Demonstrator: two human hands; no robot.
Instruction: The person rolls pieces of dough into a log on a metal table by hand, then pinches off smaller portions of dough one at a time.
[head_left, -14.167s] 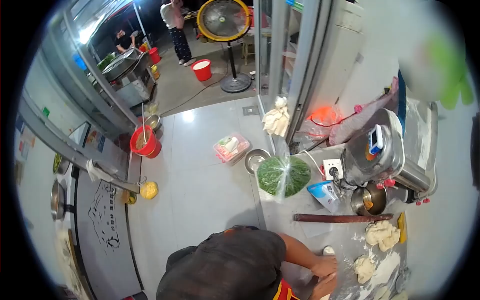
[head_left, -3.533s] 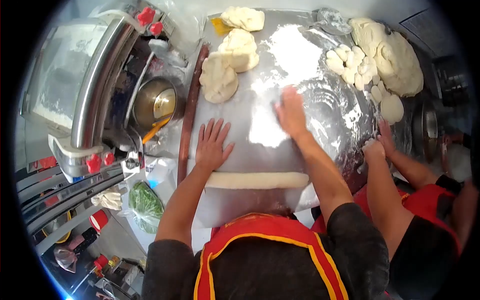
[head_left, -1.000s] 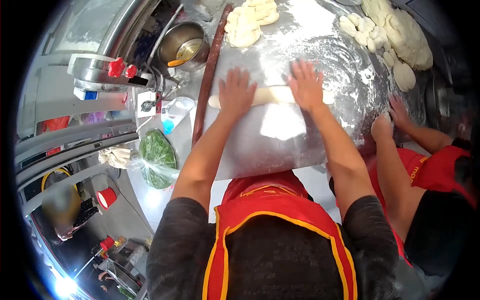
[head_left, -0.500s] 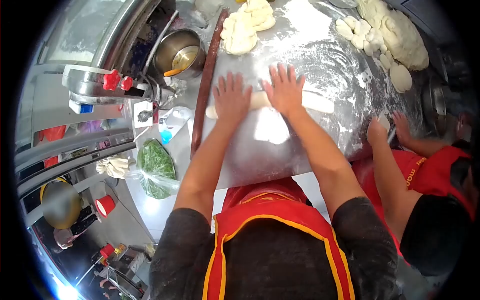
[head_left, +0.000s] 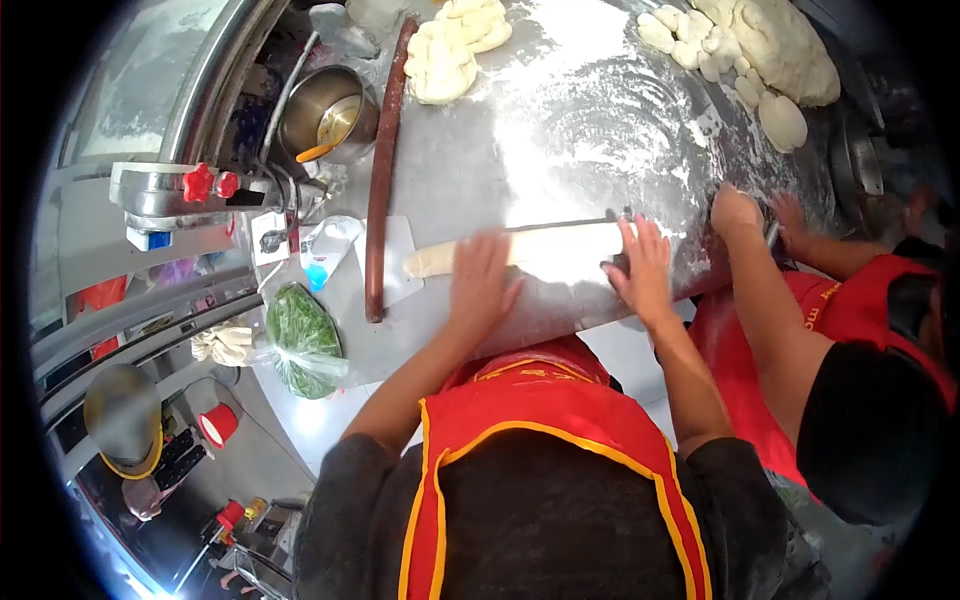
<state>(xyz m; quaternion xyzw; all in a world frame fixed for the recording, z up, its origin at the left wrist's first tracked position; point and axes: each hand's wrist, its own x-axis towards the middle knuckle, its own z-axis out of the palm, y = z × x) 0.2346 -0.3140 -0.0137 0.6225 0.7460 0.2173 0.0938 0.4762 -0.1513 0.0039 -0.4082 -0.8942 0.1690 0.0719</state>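
Note:
A long, pale roll of dough (head_left: 560, 243) lies crosswise on the floured metal worktop (head_left: 450, 180), near its front edge. My left hand (head_left: 482, 280) lies over the left part of the roll, fingers stretched out and slightly blurred. At the roll's right end, my right hand (head_left: 645, 265) rests with fingers spread and thumb apart; its palm sits just in front of the dough. Neither hand is closed around anything. Left of the roll, a dark red rolling pin (head_left: 385, 170) lies lengthwise, partly over a flat white sheet (head_left: 402, 262).
Dough lumps (head_left: 440, 60) lie at the back, and a large dough mass (head_left: 775, 50) with small pieces at the back right. A metal pot (head_left: 330, 115) and a bag of greens (head_left: 302, 335) are left. A co-worker's hand (head_left: 735, 210) works close by on the right.
Both hands have drawn back toward my body, and the dough roll has come nearer the front edge. My right hand has shifted from the roll's middle to its right end.

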